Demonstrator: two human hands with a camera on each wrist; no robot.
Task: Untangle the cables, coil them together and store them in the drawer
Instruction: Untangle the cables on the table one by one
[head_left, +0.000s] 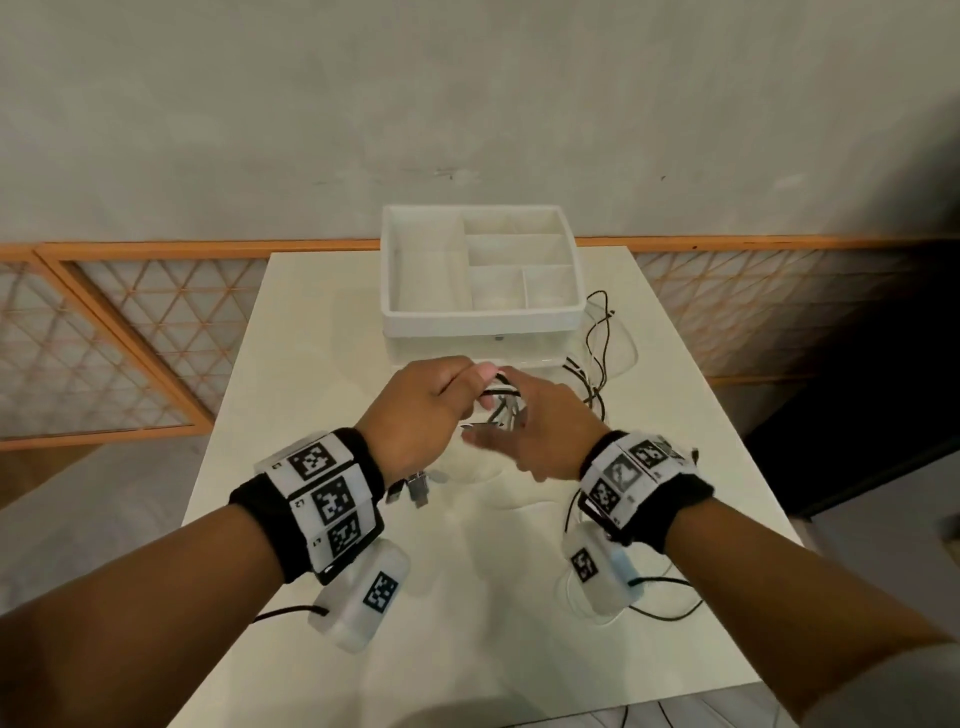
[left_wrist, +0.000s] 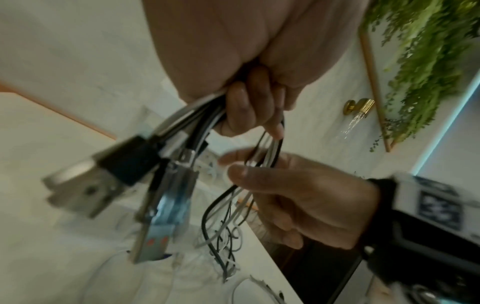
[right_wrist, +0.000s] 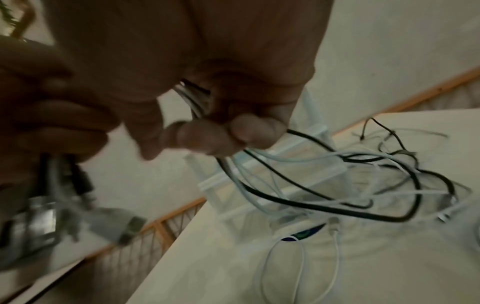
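Above the middle of the white table (head_left: 332, 364), both hands hold one bundle of black and white cables (head_left: 498, 402). My left hand (head_left: 467, 384) grips the bundle, its fingers (left_wrist: 249, 107) curled round it, and several USB plugs (left_wrist: 85, 185) hang below the fist. Close to its right, my right hand (head_left: 511, 410) has its thumb and fingers (right_wrist: 233, 131) closed on the same strands. From there the loose tangle (right_wrist: 363, 185) trails down onto the table. Behind the hands stands the white drawer box (head_left: 480, 312), its drawer front (head_left: 498, 345) facing me.
The box top is an open tray with several empty compartments. Loose cable loops (head_left: 597, 353) lie right of the box, near the table's right edge. An orange lattice panel (head_left: 130, 338) stands to the left and a grey wall behind. Dark floor lies off the right edge.
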